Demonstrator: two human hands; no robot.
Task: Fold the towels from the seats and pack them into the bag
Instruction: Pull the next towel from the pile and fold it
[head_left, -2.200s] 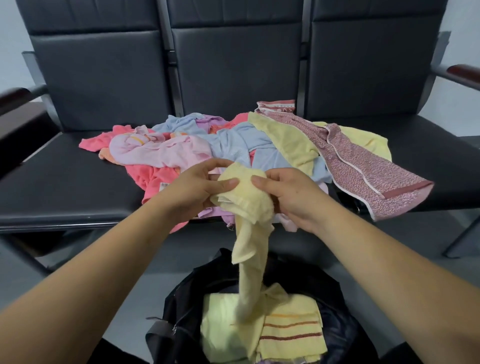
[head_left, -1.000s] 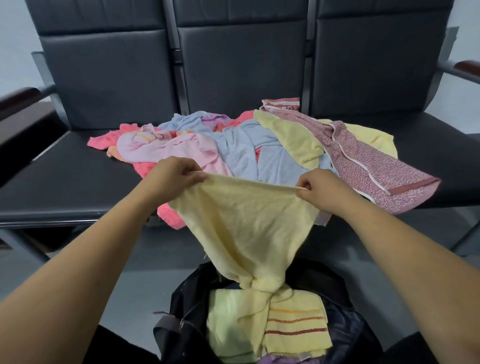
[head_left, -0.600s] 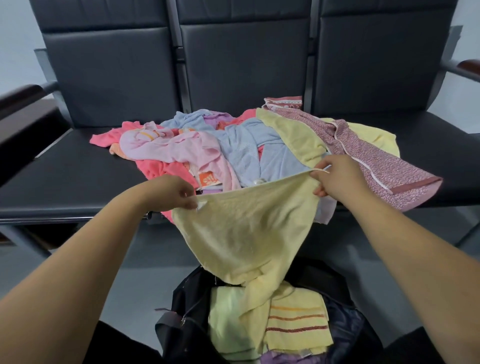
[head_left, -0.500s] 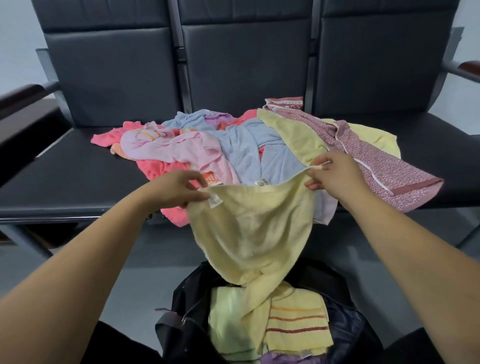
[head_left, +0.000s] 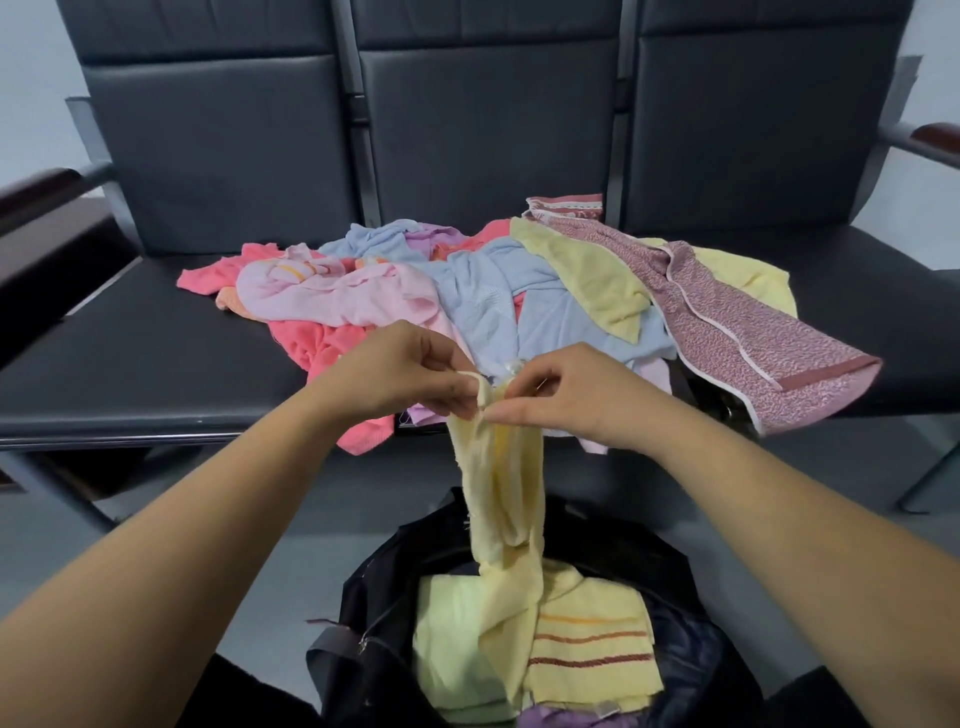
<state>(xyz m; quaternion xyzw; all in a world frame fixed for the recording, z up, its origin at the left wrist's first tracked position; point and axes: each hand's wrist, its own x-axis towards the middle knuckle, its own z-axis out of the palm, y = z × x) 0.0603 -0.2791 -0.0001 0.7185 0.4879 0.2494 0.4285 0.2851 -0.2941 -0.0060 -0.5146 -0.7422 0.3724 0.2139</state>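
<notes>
Now, our hands: left (head_left: 410, 379) and right (head_left: 566, 395) meet, both pinching towel (head_left: 498, 478).
Towel end: in our bag (head_left: 696, 639).

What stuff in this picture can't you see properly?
Head view only:
1. Bag: its near side is cut off by the bottom edge; folded towels cover whatever lies beneath.
2. Pile on the seat: top towels hide the lower ones, so they can't be counted.
3. Yellow towel, pinched by the left hand and right hand: its hanging end blends into the folded towels; touching or not is unclear.
</notes>
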